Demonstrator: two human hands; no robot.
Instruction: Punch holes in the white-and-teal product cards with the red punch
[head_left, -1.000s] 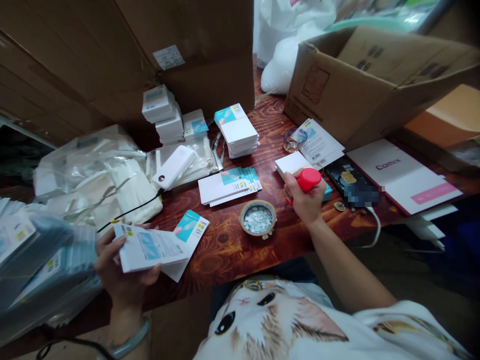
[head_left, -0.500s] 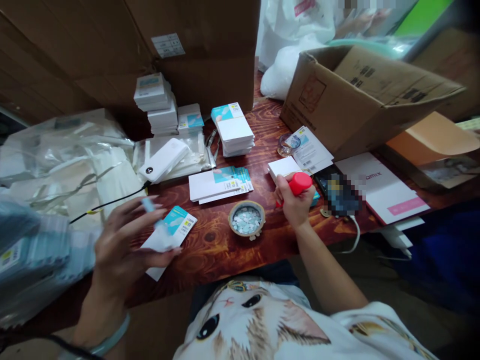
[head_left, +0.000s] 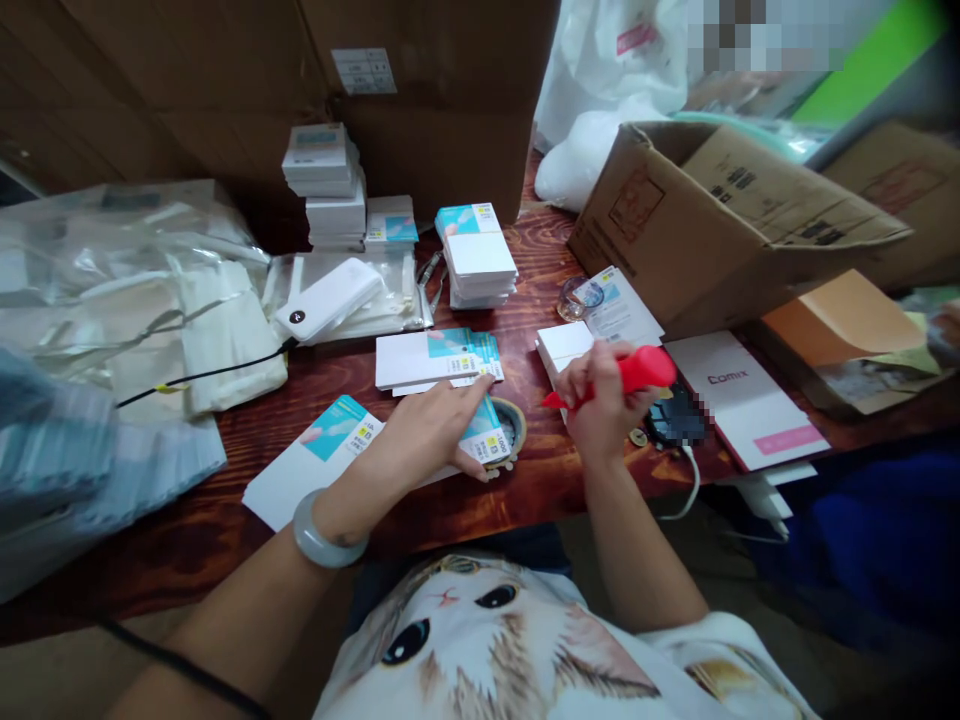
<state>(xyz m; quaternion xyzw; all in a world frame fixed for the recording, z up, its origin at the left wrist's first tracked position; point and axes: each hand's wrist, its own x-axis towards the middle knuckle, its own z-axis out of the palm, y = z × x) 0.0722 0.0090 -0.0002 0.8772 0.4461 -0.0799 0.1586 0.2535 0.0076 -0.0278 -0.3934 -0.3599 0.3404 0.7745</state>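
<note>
My left hand (head_left: 435,425) grips a printed card (head_left: 487,436) by its edges, thumb below and fingers above. That card partly covers a round bowl (head_left: 514,425). My right hand (head_left: 604,400) is wrapped around a red tool (head_left: 641,371) with a pointed tip, which points left toward the card. Fanned cards (head_left: 304,465) lie under and beside my left forearm. A row of overlapping cards (head_left: 409,360) is just behind my left hand. Behind my right hand is a stack of white cards (head_left: 564,345).
Tall card stacks (head_left: 334,215) and another stack (head_left: 480,260) stand at the back. A white power bank (head_left: 330,300) with a black cable rests on plastic bags at the left. An open cardboard box (head_left: 667,240), a phone (head_left: 679,415) and a Comix box (head_left: 742,400) are at the right.
My left hand has moved right from the left side to the bowl, now with a printed card. The red tool has tilted, its tip now showing at the left. More cards show at the left.
</note>
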